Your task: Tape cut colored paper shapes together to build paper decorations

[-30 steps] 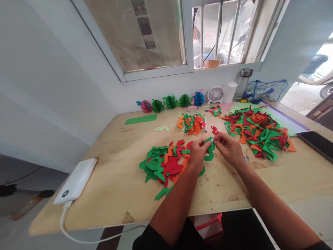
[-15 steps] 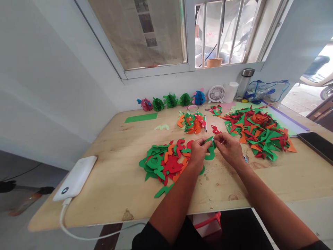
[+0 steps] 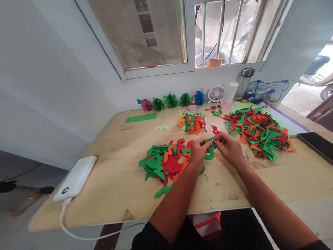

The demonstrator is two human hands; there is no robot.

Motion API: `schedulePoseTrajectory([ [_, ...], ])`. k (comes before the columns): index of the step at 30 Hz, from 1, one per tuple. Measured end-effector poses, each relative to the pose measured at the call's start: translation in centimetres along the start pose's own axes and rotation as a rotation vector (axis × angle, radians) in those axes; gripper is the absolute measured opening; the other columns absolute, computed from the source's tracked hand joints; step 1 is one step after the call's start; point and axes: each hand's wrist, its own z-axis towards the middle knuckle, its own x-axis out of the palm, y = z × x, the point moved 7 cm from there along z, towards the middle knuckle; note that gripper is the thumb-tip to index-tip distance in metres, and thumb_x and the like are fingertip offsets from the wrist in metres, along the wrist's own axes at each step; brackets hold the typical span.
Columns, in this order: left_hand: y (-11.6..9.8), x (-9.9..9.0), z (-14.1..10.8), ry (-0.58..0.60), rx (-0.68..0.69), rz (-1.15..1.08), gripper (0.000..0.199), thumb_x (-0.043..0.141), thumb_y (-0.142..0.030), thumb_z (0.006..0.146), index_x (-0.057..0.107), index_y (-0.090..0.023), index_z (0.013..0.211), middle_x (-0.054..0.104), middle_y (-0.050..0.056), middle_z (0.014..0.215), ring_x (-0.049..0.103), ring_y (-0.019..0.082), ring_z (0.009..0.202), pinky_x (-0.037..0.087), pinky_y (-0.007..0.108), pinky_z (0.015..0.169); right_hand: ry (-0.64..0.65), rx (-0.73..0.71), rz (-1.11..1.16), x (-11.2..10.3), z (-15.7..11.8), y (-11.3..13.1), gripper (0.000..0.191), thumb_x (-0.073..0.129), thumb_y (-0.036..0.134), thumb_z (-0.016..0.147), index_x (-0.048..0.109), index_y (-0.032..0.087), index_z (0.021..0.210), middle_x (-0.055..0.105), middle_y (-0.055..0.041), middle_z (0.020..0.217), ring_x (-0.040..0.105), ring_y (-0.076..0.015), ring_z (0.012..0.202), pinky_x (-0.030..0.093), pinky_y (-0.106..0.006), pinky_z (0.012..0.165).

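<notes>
My left hand [image 3: 199, 151] pinches a green wavy paper cutout [image 3: 209, 155] between thumb and fingers, just above the table. A small white patch shows at the cutout's upper edge. There the closed fingertips of my right hand [image 3: 229, 147] grip the cutout's edge, partly hiding it. Beneath and left of my left hand lies a pile of green, red and orange wavy cutouts [image 3: 173, 165], partly covered by my forearm. Behind my hands is a smaller heap of cutouts [image 3: 194, 123], some with white patches. A red cutout [image 3: 215, 130] lies just beyond my right hand.
Paper scraps [image 3: 262, 130] are heaped on the right, beside a phone [image 3: 318, 144]. A pen [image 3: 205, 123], green strip [image 3: 141, 118] and pale green cutout [image 3: 162, 127] lie farther back. Honeycomb paper figures [image 3: 171, 100], a fan [image 3: 216, 93] and bottle [image 3: 244, 83] line the wall. A power bank [image 3: 78, 175] sits left.
Both hands stay in nearly the same place. The right fingertips have shifted very slightly at the cutout's white-patched edge.
</notes>
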Motion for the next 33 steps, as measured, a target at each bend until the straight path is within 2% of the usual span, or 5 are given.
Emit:
schedulePoseTrajectory([
  [20, -0.31, 0.04, -0.13, -0.005, -0.002, -0.026, 0.023, 0.069, -0.034, 0.057, 0.066, -0.014, 0.067, 0.057, 0.0, 0.062, 0.043, 0.005, 0.048, 0.033, 0.019, 0.047, -0.001, 0.031, 0.029, -0.09, -0.01, 0.15, 0.013, 0.053, 0.031, 0.079, 0.058, 0.02, 0.079, 0.061, -0.0008, 0.068, 0.05, -0.013, 0.058, 0.04, -0.026, 0.057],
  [33, -0.51, 0.05, -0.31, 0.001, 0.014, 0.004, 0.022, 0.067, -0.032, 0.061, 0.068, -0.013, 0.07, 0.057, -0.001, 0.059, 0.043, 0.005, 0.048, 0.032, 0.019, 0.047, 0.021, 0.042, 0.031, 0.15, -0.02, -0.37, 0.012, 0.053, 0.03, 0.079, 0.057, 0.019, 0.075, 0.059, 0.0002, 0.066, 0.049, -0.0121, 0.055, 0.039, -0.024, 0.055],
])
